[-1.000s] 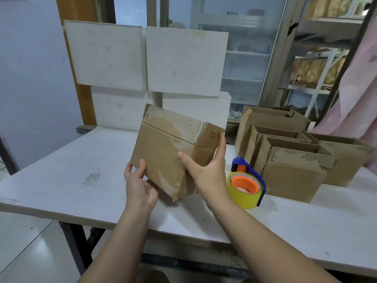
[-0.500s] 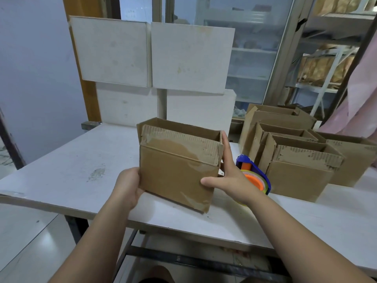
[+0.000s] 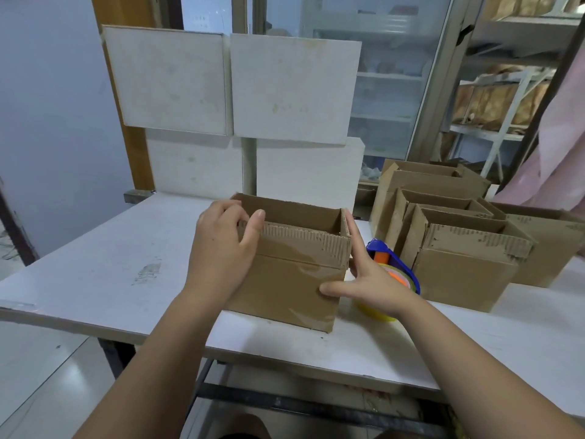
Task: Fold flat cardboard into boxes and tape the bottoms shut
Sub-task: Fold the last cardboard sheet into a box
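A brown cardboard box [image 3: 294, 280] stands upright on the white table [image 3: 95, 280] with its open top facing up and its near flap folded down outside. My left hand [image 3: 221, 248] grips the box's top left corner, thumb on the folded flap. My right hand [image 3: 364, 280] is spread flat against the box's right side, thumb on the front face. Just right of the box, partly hidden behind my right hand, lies a blue tape dispenser [image 3: 392, 264] with a yellow and orange roll.
Several finished open boxes [image 3: 459, 248] stand in a cluster at the right of the table. White panels [image 3: 285, 90] rise behind the table, with metal shelving [image 3: 490, 122] further back. The table's front edge runs below the box.
The box was tilted in the air with its taped bottom toward me; it has been turned upright and set on the table. My left hand moved up to the top corner.
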The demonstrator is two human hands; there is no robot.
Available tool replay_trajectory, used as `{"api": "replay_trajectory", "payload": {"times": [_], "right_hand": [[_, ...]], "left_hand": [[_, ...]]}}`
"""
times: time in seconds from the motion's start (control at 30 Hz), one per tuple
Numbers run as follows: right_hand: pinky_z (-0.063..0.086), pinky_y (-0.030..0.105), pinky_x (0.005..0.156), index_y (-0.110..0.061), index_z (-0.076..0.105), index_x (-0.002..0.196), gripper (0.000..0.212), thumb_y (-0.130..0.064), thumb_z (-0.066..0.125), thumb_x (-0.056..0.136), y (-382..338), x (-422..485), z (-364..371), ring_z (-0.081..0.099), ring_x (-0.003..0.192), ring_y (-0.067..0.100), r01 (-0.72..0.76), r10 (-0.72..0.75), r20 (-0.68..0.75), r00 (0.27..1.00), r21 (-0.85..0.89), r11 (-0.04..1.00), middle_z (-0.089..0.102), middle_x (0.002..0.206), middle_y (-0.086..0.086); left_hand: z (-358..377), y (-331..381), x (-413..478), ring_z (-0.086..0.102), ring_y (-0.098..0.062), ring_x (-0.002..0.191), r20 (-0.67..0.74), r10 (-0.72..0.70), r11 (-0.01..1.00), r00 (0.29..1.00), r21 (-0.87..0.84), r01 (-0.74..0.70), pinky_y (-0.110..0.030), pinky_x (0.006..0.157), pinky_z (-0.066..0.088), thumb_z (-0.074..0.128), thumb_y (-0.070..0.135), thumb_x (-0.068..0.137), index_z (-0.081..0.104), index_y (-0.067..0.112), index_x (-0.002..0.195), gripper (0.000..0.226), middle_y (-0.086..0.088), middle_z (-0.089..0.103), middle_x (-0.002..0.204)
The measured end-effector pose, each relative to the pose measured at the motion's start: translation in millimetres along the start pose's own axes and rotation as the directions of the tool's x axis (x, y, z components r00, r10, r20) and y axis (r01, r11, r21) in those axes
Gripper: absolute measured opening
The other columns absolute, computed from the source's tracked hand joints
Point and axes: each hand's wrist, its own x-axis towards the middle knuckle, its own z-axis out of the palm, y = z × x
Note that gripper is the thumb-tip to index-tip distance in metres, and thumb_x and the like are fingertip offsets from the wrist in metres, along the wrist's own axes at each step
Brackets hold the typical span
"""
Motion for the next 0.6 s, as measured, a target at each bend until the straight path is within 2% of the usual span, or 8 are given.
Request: {"api": "replay_trajectory", "payload": {"times": [0.13,0.2,0.27,0.37,0.4,0.47,0.53,0.6], "right_hand": [[0.018,0.012,0.101,-0.051,0.004,0.146,0.083,-0.063,0.051,0.079,-21.8,2.4,3.8,0.008,0.130,-0.013,0.049,-0.044,-0.177,0.983,0.026,0.998,0.004,0.145,-0.034],[0.023,0.002,0.094,-0.042,0.034,0.139,0.057,-0.067,0.043,0.088,-34.7,8.3,5.8,0.020,0.137,-0.006,0.126,-0.122,-0.294,0.948,-0.008,0.992,0.025,0.151,-0.019],[0.030,0.003,0.088,-0.025,0.061,0.112,0.037,-0.050,0.036,0.098,-45.3,18.0,4.2,0.041,0.125,0.005,0.112,-0.115,-0.367,0.923,-0.028,0.993,0.053,0.126,-0.006],[0.042,0.019,0.080,-0.015,0.070,0.095,0.022,-0.026,0.051,0.098,-55.9,33.0,-2.5,0.056,0.098,0.010,-0.045,0.039,-0.306,0.951,-0.013,0.999,0.064,0.096,-0.006],[0.042,0.017,0.076,-0.016,0.070,0.100,0.016,-0.019,0.054,0.095,-57.6,35.9,-5.0,0.055,0.092,0.008,-0.095,0.090,-0.272,0.958,-0.006,0.995,0.063,0.096,-0.008],[0.040,0.013,0.067,-0.018,0.064,0.117,0.030,-0.008,0.054,0.091,-57.8,41.0,-8.5,0.052,0.083,0.001,-0.153,0.144,-0.245,0.959,-0.021,0.988,0.059,0.104,-0.010],[0.041,0.012,0.056,-0.020,0.055,0.132,0.046,-0.003,0.050,0.089,-59.0,42.6,-9.5,0.054,0.072,-0.002,-0.176,0.165,-0.232,0.959,-0.026,0.984,0.055,0.116,-0.009],[0.046,0.013,0.063,-0.023,0.048,0.138,0.050,-0.006,0.048,0.092,-59.6,43.7,-8.3,0.058,0.079,-0.002,-0.189,0.182,-0.215,0.960,-0.013,0.982,0.049,0.122,-0.012]], "left_hand": [[1.1,10.2,-6.0,0.032,0.010,0.088,-0.026,-0.083,0.996,0.996,0.023,0.084,-0.017,0.073,0.025,0.046,0.032,0.095,0.052,0.009,0.065,0.039,0.003,0.046,0.135],[1.3,13.1,-7.5,0.036,0.004,0.092,-0.027,-0.120,0.991,0.992,0.063,0.122,-0.020,0.076,0.027,0.044,0.033,0.095,0.053,0.010,0.068,0.037,0.005,0.043,0.140],[0.0,15.7,-7.4,0.040,-0.001,0.097,-0.016,-0.122,0.990,0.992,0.070,0.123,-0.021,0.077,0.028,0.043,0.033,0.095,0.051,0.012,0.067,0.036,0.005,0.042,0.142],[-4.5,16.1,-8.0,0.033,0.008,0.088,0.031,-0.091,0.996,0.995,0.024,0.090,-0.023,0.076,0.029,0.044,0.026,0.093,0.050,0.011,0.067,0.030,0.007,0.040,0.143],[-6.4,15.6,-8.7,0.032,0.010,0.086,0.047,-0.068,0.998,0.997,0.015,0.068,-0.023,0.075,0.029,0.045,0.023,0.091,0.051,0.012,0.071,0.024,0.007,0.040,0.143],[-12.0,16.3,-8.9,0.036,0.010,0.085,0.088,-0.022,1.000,0.996,-0.020,0.024,-0.022,0.070,0.032,0.048,0.019,0.089,0.055,0.018,0.088,0.007,0.010,0.042,0.139],[-17.0,16.2,-9.3,0.046,0.005,0.088,0.162,0.006,0.997,0.987,-0.077,0.007,-0.018,0.071,0.035,0.050,0.021,0.090,0.051,0.027,0.113,0.024,0.016,0.046,0.127],[-23.5,13.9,-7.3,0.052,0.000,0.095,0.271,-0.023,0.990,0.962,-0.125,0.059,-0.021,0.077,0.037,0.054,0.034,0.091,0.045,0.035,0.123,0.033,0.022,0.049,0.117]]}}
